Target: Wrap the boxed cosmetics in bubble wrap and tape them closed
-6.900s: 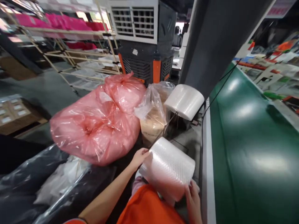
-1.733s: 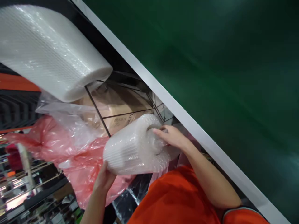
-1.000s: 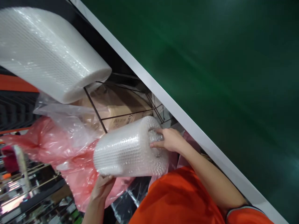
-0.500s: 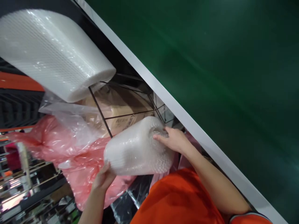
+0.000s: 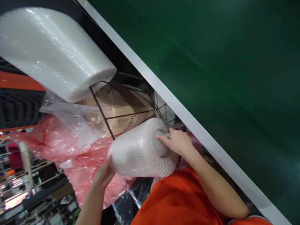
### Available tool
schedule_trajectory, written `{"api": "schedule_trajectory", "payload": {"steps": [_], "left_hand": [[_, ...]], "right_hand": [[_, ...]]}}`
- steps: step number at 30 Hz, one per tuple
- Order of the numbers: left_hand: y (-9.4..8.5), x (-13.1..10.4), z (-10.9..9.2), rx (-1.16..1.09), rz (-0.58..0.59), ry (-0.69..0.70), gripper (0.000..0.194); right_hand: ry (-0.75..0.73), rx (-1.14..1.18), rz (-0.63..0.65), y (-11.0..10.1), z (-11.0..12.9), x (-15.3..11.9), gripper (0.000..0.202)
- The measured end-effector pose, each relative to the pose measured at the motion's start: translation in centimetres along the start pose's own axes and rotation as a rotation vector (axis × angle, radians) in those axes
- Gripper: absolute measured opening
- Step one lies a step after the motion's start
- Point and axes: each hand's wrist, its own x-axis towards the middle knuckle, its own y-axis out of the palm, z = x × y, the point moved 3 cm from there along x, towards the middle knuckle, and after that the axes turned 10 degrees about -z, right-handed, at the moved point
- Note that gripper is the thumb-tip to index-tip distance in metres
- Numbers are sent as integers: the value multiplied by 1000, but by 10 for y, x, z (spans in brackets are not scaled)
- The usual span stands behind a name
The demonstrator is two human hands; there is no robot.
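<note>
Between my two hands is a small roll of bubble wrap (image 5: 133,153), lying tilted in front of my orange shirt. My left hand (image 5: 104,175) grips its left end, the fingers partly hidden behind the roll. At the other end, my right hand (image 5: 177,140) has its thumb and fingers curled into the core opening, closed on the bubble wrap. Pink plastic bags (image 5: 89,168) bulge out beneath and to the left of the roll.
A larger bubble wrap roll (image 5: 56,53) lies at the upper left. Dark metal rods (image 5: 100,111) cross in front of a brown carton (image 5: 124,115) with printing. A green tabletop (image 5: 211,78) with a pale edge (image 5: 164,93) fills the right side.
The small bubble wrap roll has shifted slightly to the right, both hands moving along with it. The larger roll and the pink bags look the same.
</note>
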Motion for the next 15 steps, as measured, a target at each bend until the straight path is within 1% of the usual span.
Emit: {"api": "schedule_trajectory", "payload": {"steps": [2, 4, 7, 9, 11, 12, 13, 15], "left_hand": [[-1, -6, 5, -72, -4, 22, 26], [-6, -15, 13, -134, 26, 59, 35], [-15, -26, 24, -137, 57, 64, 43], [-18, -25, 25, -144, 97, 22, 41], [-19, -19, 20, -127, 133, -53, 40], [-18, -14, 16, -87, 132, -85, 43], [-17, -9, 12, -23, 123, -98, 47], [-13, -2, 4, 123, 72, -39, 49]], "right_hand": [[-86, 28, 8, 0, 0, 1, 60], [-168, 124, -11, 1, -1, 0, 45], [-187, 262, -11, 6, -6, -3, 37], [-157, 299, -16, 10, -9, -4, 43], [-89, 316, -42, 11, -12, -3, 59], [-48, 326, -50, 11, -14, -2, 65], [-5, 335, -55, 10, -16, -1, 67], [54, 330, -38, 7, -19, 2, 66]]}}
